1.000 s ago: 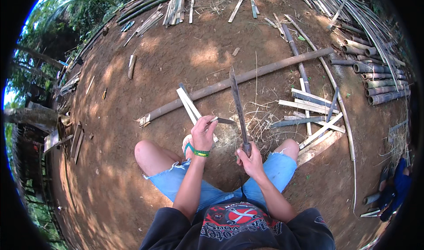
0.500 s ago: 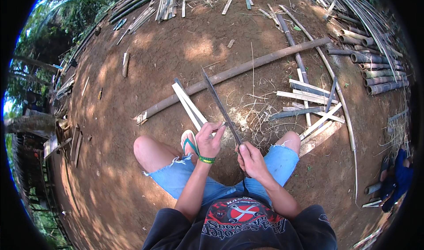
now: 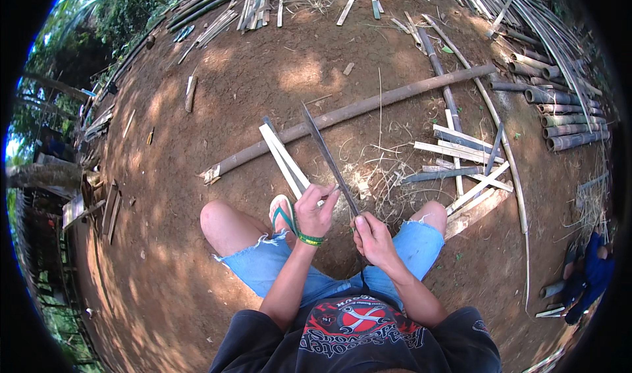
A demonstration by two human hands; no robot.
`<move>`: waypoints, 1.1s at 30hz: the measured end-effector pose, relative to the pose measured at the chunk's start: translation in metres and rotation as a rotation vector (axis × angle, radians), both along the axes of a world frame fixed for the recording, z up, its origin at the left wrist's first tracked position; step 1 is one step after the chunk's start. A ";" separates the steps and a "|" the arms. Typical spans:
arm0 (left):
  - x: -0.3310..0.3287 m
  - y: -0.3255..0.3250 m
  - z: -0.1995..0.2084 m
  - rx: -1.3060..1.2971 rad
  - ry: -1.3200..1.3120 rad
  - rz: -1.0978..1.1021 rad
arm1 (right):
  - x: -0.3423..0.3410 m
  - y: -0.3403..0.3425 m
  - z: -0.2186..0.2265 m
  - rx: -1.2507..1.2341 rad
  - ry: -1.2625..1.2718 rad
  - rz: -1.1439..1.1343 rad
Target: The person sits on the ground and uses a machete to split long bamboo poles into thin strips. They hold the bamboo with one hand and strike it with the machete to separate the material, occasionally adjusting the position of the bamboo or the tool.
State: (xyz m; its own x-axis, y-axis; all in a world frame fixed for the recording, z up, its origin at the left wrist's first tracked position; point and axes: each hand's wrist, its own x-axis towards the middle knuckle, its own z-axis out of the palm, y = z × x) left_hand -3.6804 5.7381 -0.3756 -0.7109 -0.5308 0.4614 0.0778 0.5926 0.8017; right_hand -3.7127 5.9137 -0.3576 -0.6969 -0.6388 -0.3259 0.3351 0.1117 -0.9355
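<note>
My right hand (image 3: 374, 240) is closed round the lower end of a long dark machete (image 3: 324, 150), its blade slanting up and away to the left. My left hand (image 3: 315, 212) is beside the blade with thumb and fingers drawn together, their tips close to its left side. Whatever those fingers pinch is too small to make out. Just beyond the left hand, pale split bamboo strips (image 3: 284, 156) lean across a long brown bamboo pole (image 3: 355, 107) on the ground. Their near ends reach close to my knuckles.
Pale shavings (image 3: 359, 183) litter the soil between my knees. Crossed bamboo slats (image 3: 471, 152) lie to the right, near a thin pole (image 3: 490, 103). Cut bamboo tubes (image 3: 573, 128) are stacked at far right, and a person in blue (image 3: 592, 271) is below them.
The whole view has shifted slightly. My left hand's fingertips have moved a little at the blade, while the right hand keeps its grip on the machete.
</note>
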 end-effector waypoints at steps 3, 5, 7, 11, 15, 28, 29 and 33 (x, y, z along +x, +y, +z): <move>-0.002 0.001 0.001 -0.009 0.002 -0.002 | -0.002 0.001 -0.003 -0.005 0.033 0.032; -0.004 0.003 0.004 0.001 0.005 -0.002 | -0.004 0.003 -0.011 0.021 0.083 0.015; -0.005 0.005 0.004 0.003 0.010 0.000 | -0.005 0.004 -0.012 0.067 0.178 0.007; -0.007 0.010 0.004 0.000 0.010 0.019 | -0.004 0.003 0.004 0.223 0.437 -0.009; -0.005 0.010 0.001 -0.043 -0.004 0.023 | 0.001 0.001 0.009 0.298 0.574 -0.013; 0.000 0.008 -0.002 -0.101 -0.008 0.045 | 0.008 -0.002 0.012 0.378 0.688 -0.013; 0.000 0.008 -0.002 -0.101 -0.005 0.045 | 0.007 -0.002 0.011 0.368 0.664 -0.008; 0.003 0.006 0.002 -0.085 -0.047 0.029 | 0.004 -0.002 0.013 0.311 0.580 -0.013</move>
